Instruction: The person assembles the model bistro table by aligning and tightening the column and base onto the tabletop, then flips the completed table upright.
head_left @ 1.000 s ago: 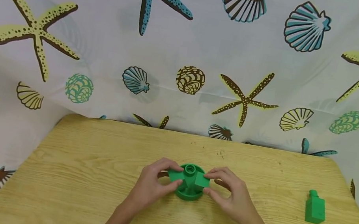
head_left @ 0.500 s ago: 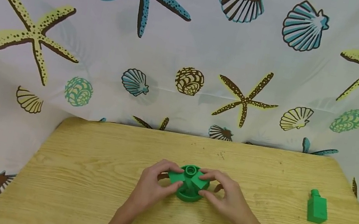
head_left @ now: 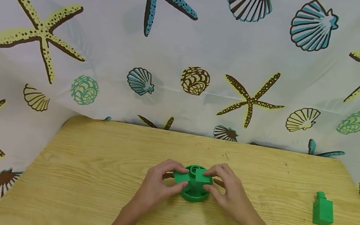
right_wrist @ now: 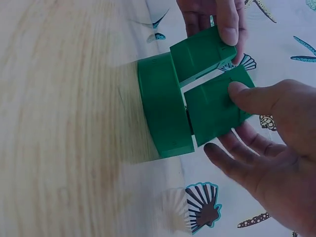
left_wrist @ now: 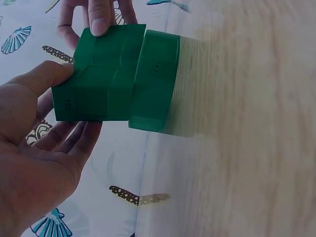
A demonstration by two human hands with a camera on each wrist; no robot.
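Observation:
A round green base point(head_left: 193, 198) with a raised rim and a ring-shaped post point(head_left: 195, 169) stands on the table. My left hand point(head_left: 158, 183) pinches a green block point(head_left: 180, 177), which sits on the base's left side; in the left wrist view the block point(left_wrist: 81, 101) carries a printed number. Between thumb and fingers, my right hand point(head_left: 232, 196) holds a second green block point(head_left: 202, 177) over the right side, partly covering the post. The right wrist view shows this block point(right_wrist: 212, 108) slightly tilted, with a thin gap above the base point(right_wrist: 165, 106).
Off to the right on the wooden table point(head_left: 99, 178) stands a green block with a round peg point(head_left: 323, 212) on its far side. A white cloth point(head_left: 177, 47) printed with starfish and shells hangs behind the table and along both sides.
The right hand's block has turned one way and then back, and has shifted over the base toward the post. The left hand keeps its grip on its block. The head view drifts slightly.

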